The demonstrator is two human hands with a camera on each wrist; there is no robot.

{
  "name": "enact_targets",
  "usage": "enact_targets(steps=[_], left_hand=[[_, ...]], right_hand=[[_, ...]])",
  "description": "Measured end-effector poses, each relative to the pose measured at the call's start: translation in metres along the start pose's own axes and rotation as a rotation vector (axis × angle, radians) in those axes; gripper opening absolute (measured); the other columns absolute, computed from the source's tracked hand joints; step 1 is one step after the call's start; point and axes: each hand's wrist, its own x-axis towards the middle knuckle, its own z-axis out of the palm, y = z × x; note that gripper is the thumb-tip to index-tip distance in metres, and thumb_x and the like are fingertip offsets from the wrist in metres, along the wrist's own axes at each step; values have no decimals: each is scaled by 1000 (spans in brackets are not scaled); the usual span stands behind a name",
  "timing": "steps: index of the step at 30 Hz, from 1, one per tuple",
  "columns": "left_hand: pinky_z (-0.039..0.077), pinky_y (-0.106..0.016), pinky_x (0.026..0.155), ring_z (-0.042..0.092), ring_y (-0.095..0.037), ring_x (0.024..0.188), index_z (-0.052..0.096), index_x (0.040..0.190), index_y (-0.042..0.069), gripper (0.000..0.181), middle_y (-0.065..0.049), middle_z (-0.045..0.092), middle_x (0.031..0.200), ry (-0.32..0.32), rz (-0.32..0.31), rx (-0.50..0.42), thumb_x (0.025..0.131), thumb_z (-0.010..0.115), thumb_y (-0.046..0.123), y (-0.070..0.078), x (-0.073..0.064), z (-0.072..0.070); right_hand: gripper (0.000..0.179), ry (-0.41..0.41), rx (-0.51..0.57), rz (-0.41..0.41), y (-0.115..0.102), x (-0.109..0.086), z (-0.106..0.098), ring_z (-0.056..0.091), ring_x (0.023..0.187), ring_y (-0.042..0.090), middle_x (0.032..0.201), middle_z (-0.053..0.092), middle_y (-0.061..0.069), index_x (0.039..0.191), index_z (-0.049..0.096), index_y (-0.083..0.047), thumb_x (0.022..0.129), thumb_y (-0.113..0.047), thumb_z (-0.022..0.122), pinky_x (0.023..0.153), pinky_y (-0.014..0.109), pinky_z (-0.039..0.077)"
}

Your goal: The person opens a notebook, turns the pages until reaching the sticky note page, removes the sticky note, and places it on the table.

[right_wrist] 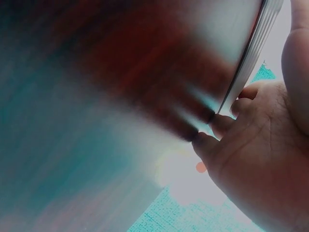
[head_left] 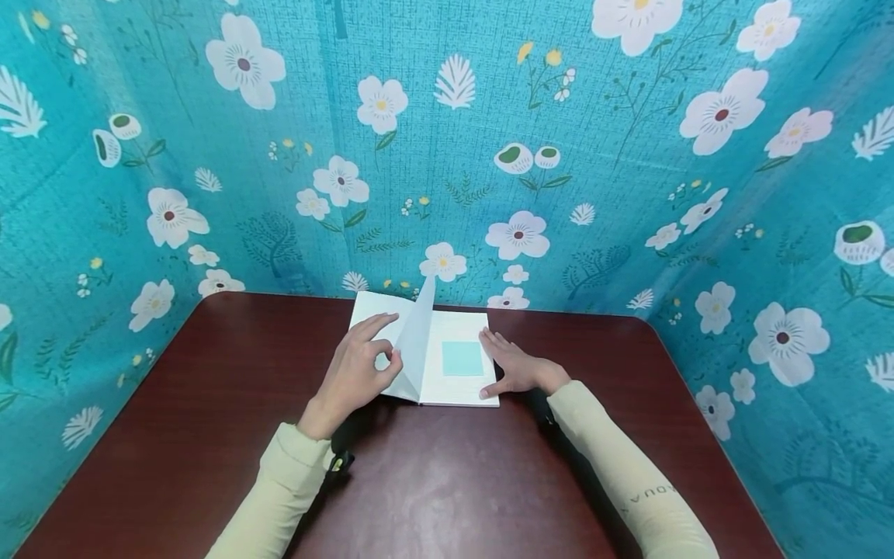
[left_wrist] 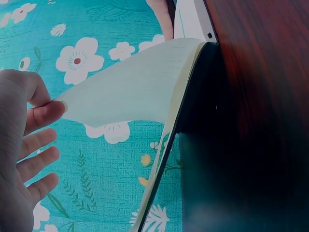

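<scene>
An open notebook (head_left: pixel 457 324) with white pages lies near the far edge of the table. One of its pages (head_left: pixel 419 330) stands raised between the two halves. Thumb and forefinger of my left hand (head_left: pixel 359 361) pinch this page by its edge, the other fingers spread loose; the left wrist view shows the page (left_wrist: pixel 125 87) bowing from the spine to the fingertips. My right hand (head_left: pixel 520 367) rests along the notebook's right edge, fingers extended and thumb at the lower corner. A pale teal square sticky note (head_left: pixel 462 358) is on the right-hand page, left of that hand.
The dark red-brown table (head_left: pixel 447 481) has rounded far corners. Behind it and along both sides hangs a teal curtain (head_left: pixel 419 155) with white flowers. A dark wrist strap (head_left: pixel 341 463) shows under the left sleeve.
</scene>
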Motion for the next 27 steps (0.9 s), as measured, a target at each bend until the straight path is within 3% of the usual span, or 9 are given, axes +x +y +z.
enact_targets(steps=[14,22,27], left_hand=[[47,-54,106,59,-34,127,71,64,4,26,-16,65,135,26,-8,22,89,66,9,-4,-11,-11],[45,-55,108,59,-37,126,69,62,5,25,-17,65,135,86,-33,19,86,66,5,-11,-18,-18],[46,-55,107,58,-36,126,67,60,6,24,-17,65,135,69,-42,41,84,67,4,-15,-23,-21]], right_hand=[[124,-3,1,5,0,1,2,-2,157,39,171,-3,18,162,-1,1,84,-58,76,124,61,10],[124,1,5,-11,3,1,1,-2,157,40,171,-3,20,162,-1,2,84,-57,76,124,61,9],[124,4,5,-20,4,1,2,-2,157,41,170,-4,21,161,-1,3,85,-57,75,124,62,9]])
